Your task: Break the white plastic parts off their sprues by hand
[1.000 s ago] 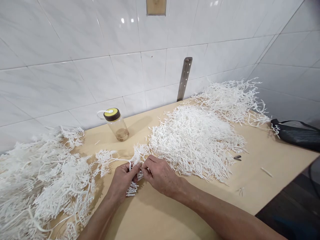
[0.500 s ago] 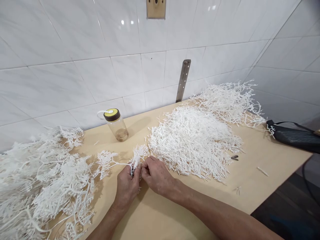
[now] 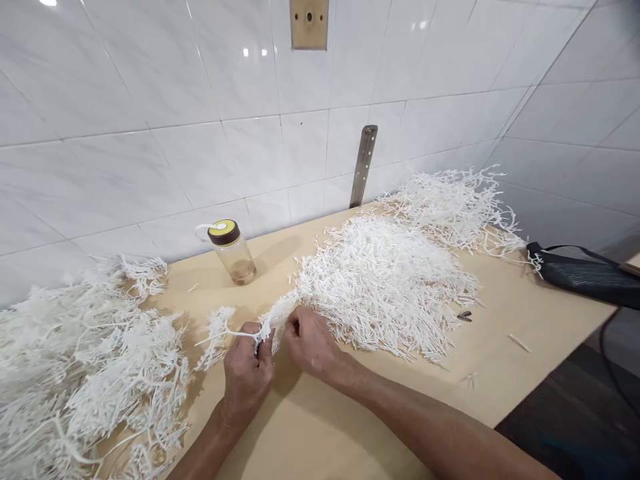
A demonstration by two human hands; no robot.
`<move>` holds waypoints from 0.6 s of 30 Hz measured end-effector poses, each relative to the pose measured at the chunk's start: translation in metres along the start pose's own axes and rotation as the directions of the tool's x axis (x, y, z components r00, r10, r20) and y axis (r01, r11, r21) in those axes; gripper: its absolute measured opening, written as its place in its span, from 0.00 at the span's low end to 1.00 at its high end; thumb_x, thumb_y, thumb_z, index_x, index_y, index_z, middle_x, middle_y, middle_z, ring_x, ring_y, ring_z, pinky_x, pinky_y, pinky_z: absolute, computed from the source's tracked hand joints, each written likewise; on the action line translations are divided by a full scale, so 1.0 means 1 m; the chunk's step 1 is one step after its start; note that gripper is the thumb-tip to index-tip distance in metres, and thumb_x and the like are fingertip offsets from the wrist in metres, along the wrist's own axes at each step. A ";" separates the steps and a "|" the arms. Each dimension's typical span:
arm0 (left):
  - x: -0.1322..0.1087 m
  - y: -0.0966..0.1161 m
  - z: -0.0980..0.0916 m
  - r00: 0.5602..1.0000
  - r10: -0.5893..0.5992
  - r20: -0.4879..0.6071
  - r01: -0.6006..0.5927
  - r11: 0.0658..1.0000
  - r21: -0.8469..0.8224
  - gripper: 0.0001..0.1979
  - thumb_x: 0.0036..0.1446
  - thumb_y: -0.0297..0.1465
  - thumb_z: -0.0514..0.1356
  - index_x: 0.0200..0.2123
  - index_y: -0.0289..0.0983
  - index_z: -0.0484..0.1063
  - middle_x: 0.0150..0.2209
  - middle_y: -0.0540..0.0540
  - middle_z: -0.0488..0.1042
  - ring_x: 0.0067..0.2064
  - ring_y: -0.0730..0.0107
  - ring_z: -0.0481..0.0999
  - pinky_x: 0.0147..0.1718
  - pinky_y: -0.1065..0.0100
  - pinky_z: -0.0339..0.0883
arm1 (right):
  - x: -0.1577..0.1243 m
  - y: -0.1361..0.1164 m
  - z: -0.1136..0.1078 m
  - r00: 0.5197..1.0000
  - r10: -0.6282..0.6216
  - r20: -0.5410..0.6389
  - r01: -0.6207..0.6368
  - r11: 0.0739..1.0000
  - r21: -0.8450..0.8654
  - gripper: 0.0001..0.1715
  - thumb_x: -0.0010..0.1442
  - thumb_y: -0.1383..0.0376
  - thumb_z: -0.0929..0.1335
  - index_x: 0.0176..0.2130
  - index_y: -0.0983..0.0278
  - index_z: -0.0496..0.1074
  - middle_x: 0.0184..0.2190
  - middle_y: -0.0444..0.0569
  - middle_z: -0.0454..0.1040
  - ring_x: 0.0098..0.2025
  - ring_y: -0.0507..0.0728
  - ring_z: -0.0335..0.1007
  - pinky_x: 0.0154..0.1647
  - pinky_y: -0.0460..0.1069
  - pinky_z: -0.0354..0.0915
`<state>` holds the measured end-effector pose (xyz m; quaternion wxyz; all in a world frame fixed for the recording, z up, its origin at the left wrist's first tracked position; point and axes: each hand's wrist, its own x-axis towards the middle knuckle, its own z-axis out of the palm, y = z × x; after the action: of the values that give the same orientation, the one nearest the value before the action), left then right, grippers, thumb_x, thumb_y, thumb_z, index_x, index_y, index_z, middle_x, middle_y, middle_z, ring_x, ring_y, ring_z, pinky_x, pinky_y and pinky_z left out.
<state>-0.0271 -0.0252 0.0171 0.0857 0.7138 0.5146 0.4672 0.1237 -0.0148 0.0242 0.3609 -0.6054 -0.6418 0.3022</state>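
At the left we see a big tangled heap of white branches [image 3: 115,360] spread over the tan table [image 3: 350,427]. Behind and to the right of it, a clear bottle [image 3: 239,261] with a yellow and dark lid stands upright near the tiled wall [image 3: 190,160], a little brownish stuff at its bottom. Our left hand [image 3: 248,373] is closed on a white branch [image 3: 275,315], pinched between thumb and fingers; its tufts reach towards the middle pile. Just right of that, our right hand [image 3: 311,341] has its fingers curled near the branch, and we cannot tell whether they hold anything. Beyond it lies the wide pile of short white sticks [image 3: 387,287], with a metal strip [image 3: 364,165] upright behind it. Farther right come bare white stems [image 3: 447,208], a small dark clip [image 3: 465,316], one loose stick [image 3: 519,343] and a black bag [image 3: 585,275] at the table's edge.
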 end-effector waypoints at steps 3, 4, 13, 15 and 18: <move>0.000 -0.002 0.001 0.996 -0.087 0.022 0.087 0.996 -0.018 0.15 0.59 0.35 0.58 0.21 0.40 0.62 0.19 0.51 0.65 0.21 0.72 0.61 0.24 0.68 0.56 | 0.003 0.002 -0.013 0.999 -0.020 -0.035 0.018 0.998 -0.052 0.06 0.57 0.72 0.65 0.29 0.63 0.65 0.26 0.46 0.71 0.28 0.53 0.64 0.27 0.46 0.57; 0.001 -0.002 0.002 0.987 -0.160 0.034 0.161 0.986 -0.035 0.18 0.58 0.37 0.59 0.19 0.40 0.59 0.17 0.52 0.62 0.20 0.73 0.60 0.22 0.69 0.55 | 0.004 0.002 -0.018 0.999 -0.026 -0.032 0.024 0.999 -0.046 0.04 0.57 0.70 0.65 0.30 0.63 0.65 0.27 0.46 0.71 0.28 0.53 0.64 0.27 0.46 0.57; 0.012 -0.006 0.002 0.722 -0.604 0.338 0.687 0.563 -0.460 0.22 0.48 0.49 0.67 0.22 0.35 0.70 0.19 0.52 0.67 0.21 0.74 0.64 0.20 0.72 0.56 | 0.011 0.005 -0.053 0.993 -0.013 -0.116 0.013 1.000 -0.002 0.05 0.60 0.62 0.65 0.33 0.61 0.67 0.20 0.42 0.71 0.19 0.51 0.63 0.23 0.46 0.57; 0.012 -0.006 0.001 0.695 -0.588 0.414 0.707 0.451 -0.545 0.22 0.49 0.49 0.68 0.27 0.34 0.73 0.22 0.50 0.71 0.23 0.73 0.68 0.23 0.71 0.60 | 0.015 0.010 -0.062 0.980 -0.011 -0.196 0.002 0.999 -0.048 0.07 0.59 0.61 0.66 0.31 0.61 0.67 0.18 0.41 0.69 0.18 0.51 0.61 0.22 0.46 0.57; 0.013 -0.005 -0.001 0.674 -0.562 0.480 0.714 0.327 -0.619 0.20 0.49 0.46 0.69 0.29 0.33 0.75 0.25 0.48 0.73 0.25 0.72 0.70 0.26 0.71 0.63 | 0.021 0.016 -0.077 0.954 -0.032 -0.299 0.000 0.994 -0.108 0.09 0.60 0.58 0.66 0.33 0.61 0.68 0.20 0.42 0.71 0.17 0.51 0.61 0.23 0.47 0.57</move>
<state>-0.0303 -0.0130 0.0218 0.6032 0.3806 0.4912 0.5000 0.1970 0.0033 0.0558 0.4239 -0.6575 -0.5995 0.1691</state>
